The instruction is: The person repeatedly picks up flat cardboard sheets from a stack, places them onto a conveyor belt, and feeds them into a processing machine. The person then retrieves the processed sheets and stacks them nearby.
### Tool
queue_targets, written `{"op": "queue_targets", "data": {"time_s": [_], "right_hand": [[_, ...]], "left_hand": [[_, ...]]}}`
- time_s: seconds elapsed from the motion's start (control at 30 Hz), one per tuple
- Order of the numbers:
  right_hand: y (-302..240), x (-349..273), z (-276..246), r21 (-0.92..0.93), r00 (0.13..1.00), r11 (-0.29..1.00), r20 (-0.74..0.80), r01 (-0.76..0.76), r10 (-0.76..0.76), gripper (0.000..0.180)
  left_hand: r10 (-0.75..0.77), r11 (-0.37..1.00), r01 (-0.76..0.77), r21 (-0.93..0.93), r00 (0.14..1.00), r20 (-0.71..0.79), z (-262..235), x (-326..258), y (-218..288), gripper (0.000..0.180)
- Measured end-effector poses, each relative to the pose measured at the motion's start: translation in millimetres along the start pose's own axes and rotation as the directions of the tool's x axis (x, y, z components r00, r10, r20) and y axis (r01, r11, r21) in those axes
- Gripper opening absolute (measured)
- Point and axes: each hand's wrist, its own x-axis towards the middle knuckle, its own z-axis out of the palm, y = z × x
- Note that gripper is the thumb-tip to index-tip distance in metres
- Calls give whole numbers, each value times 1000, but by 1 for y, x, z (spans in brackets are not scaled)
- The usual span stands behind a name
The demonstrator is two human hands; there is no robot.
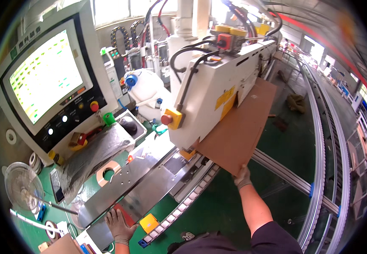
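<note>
A long brown board (pixel 238 131) lies along the right side of the white machine housing (pixel 204 101), its left edge running under it. My right hand (pixel 243 177), in a grey glove, is closed on the board's near corner; the fingers are partly hidden. At the lower left, my gloved left hand (pixel 121 225) has its fingers spread, palm down, at the end of the metal bed (pixel 124 186). Beside it are a reddish-brown piece (pixel 125 215), partly covered by the hand, and a yellow block (pixel 149 222). A conveyor track of white pads (pixel 187 202) runs up toward the board.
A control panel with a lit screen (pixel 46 76) stands at the left, above a fan (pixel 23 186). A red stop button (pixel 166 119) sticks out from the housing. Aluminium rails (pixel 285 173) cross at the right. A tape roll (pixel 107 173) lies beside the bed.
</note>
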Motion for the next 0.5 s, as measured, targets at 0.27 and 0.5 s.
{"op": "queue_targets", "data": {"time_s": [0.27, 0.5], "right_hand": [[108, -129, 94, -740, 800, 366, 381, 564, -463, 18], [81, -105, 103, -345, 514, -458, 796, 819, 320, 33]], "left_hand": [[-6, 998, 6, -54, 1000, 8, -5, -6, 1, 120], [299, 953, -294, 70, 951, -77, 14, -23, -88, 102]]}}
